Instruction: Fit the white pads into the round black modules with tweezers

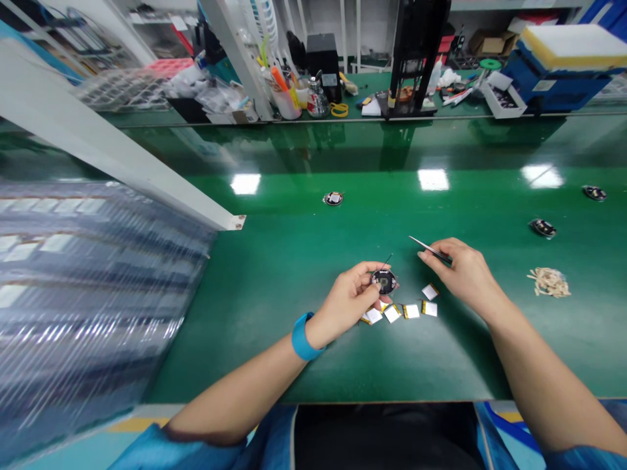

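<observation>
Cells with white faces and yellow edges lie loose at the near side of the work. A dip of the left hand could scatter them, since its lower fingers overhang the leftmost ones; whether they touch, I cannot tell. This hand grips a round unit just beyond the cells, thumb on its face and fingers beneath, its wrist in a blue band. A thin wire juts from the unit's far side and could snag or bend if the metal tool swung across it.

Beyond the cells and to their right, the right hand pinches slender tweezers between thumb and fingers, tip angled leftward and away; a loose pinch could let them slip. Beige pieces sit well right of the cells; another unit lies farthest beyond, to their left.
</observation>
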Motion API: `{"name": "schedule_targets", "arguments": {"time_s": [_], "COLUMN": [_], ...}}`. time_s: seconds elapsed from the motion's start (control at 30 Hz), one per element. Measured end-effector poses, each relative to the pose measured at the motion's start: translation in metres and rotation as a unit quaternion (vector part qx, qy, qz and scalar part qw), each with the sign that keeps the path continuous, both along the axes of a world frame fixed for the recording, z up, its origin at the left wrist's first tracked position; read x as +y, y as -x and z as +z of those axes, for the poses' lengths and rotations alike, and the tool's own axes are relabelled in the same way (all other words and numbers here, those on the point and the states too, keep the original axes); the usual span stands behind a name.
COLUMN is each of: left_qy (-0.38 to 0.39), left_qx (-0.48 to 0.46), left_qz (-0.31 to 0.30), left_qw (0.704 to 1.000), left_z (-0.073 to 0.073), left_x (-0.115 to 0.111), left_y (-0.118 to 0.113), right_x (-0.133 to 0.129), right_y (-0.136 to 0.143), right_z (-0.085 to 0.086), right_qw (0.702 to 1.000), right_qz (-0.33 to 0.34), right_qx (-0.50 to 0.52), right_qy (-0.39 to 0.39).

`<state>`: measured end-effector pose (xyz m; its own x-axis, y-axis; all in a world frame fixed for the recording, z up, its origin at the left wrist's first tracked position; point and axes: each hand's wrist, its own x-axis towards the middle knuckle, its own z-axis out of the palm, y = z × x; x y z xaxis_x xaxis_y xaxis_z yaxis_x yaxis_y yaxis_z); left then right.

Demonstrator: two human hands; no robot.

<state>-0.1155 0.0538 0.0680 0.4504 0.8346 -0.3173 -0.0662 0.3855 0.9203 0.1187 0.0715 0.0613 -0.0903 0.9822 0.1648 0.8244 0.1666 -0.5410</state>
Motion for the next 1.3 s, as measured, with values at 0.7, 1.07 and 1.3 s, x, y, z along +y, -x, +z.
{"name": "schedule_targets", "arguments": {"time_s": [0.7,1.07,1.3], "left_qy": [-0.002,-0.048,-0.065], "left_qx": [0.011,0.037,0.063], "left_qz": [-0.024,0.002,0.009], "left_qw": [1.000,0.998,0.996], "left_z": [0.001,-0.008,-0.007], "left_x": [-0.002,0.002,0.001], "left_y": [-0.001,0.000,0.002], "right_x": [-0.013,-0.022,-0.027], "right_y": [0.040,0.048,0.051], "right_z": [0.011,0.010,0.007], "right_qw": [0.935,0.951,0.952], "right_qz": [0.074,0.108,0.127], "right_qx": [0.328,0.286,0.276], "right_qy": [0.113,0.050,0.043]}}
